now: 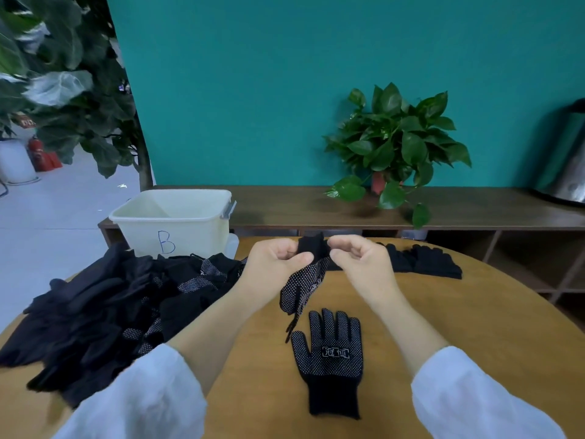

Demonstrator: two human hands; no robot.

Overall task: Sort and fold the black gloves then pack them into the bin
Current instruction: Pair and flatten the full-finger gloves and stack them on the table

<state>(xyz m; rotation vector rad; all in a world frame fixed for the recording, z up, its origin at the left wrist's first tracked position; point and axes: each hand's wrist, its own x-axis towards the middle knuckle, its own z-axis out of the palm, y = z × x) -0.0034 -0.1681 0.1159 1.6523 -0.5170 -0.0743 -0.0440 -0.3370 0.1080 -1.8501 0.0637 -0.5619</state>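
Note:
My left hand and my right hand both pinch the cuff of one black dotted glove, which hangs fingers-down above the round wooden table. Below it a second black dotted glove lies flat, palm up, fingers pointing away from me. A big loose pile of black gloves covers the table's left side. Several more black gloves lie behind my right hand. The cream bin marked B stands at the table's far left edge.
A dark wooden shelf runs along the teal wall behind the table, with a potted green plant on it and a metal urn at the far right. A large leafy plant stands at the left.

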